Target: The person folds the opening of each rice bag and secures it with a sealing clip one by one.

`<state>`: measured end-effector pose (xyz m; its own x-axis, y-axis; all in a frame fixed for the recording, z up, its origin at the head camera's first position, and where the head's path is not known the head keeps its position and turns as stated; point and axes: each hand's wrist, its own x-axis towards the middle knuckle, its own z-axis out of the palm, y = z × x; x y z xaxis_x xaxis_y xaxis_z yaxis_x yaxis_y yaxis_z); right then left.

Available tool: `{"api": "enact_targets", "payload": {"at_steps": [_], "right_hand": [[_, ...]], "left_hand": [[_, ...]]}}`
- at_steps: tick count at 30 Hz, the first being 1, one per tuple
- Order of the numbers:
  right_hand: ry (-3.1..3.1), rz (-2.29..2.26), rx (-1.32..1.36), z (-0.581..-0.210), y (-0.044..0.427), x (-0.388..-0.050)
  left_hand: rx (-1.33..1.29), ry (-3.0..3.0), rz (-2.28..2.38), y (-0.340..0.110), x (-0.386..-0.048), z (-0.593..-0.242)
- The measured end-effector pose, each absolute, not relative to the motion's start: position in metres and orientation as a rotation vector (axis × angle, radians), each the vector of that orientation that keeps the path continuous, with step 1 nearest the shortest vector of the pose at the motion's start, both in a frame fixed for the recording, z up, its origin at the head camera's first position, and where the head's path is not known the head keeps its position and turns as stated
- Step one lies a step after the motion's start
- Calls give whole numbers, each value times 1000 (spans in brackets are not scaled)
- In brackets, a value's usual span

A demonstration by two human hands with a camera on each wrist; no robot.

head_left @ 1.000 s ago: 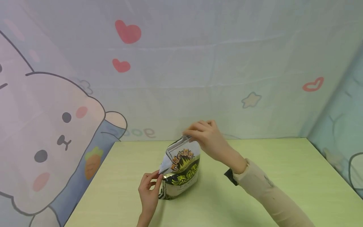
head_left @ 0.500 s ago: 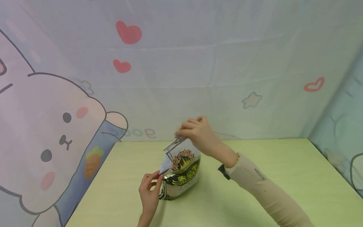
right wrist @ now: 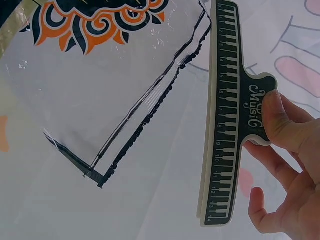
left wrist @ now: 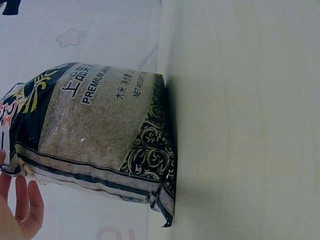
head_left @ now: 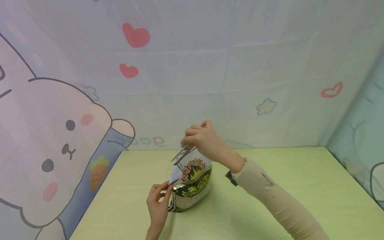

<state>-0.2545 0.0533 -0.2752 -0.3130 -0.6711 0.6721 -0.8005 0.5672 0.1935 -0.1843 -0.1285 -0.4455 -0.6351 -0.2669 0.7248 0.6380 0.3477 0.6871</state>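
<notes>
A printed bag of rice (head_left: 195,186) stands on the table, and grains show through its clear side in the left wrist view. My left hand (head_left: 158,201) pinches the upper left corner of the bag between thumb and fingers. Above the bag's top edge, my right hand (head_left: 204,140) grips a long clip (right wrist: 226,125) by its handle, pinched by the thumb and fingers. The clip has a piano-key ruler print and the word "Music". In the right wrist view it slants away from the bag's top edge (right wrist: 145,112), close to it at one end; whether they touch there, I cannot tell.
The pale yellow-green table (head_left: 270,200) ends at a printed cloth backdrop (head_left: 192,83) with hearts and a large cartoon rabbit. Another cloth (head_left: 364,140) hangs along the right side.
My right hand has moved left and slightly up with the clip, which now shows sticking out left of the bag's top edge. The left hand and bag have stayed nearly still.
</notes>
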Motion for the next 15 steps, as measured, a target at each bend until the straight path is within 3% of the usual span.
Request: {"api": "enact_targets", "payload": {"at_steps": [15], "right_hand": [[-2196, 103, 1276, -265, 38, -259]], "left_hand": [[-368, -1773, -1401, -129, -185, -447]]}}
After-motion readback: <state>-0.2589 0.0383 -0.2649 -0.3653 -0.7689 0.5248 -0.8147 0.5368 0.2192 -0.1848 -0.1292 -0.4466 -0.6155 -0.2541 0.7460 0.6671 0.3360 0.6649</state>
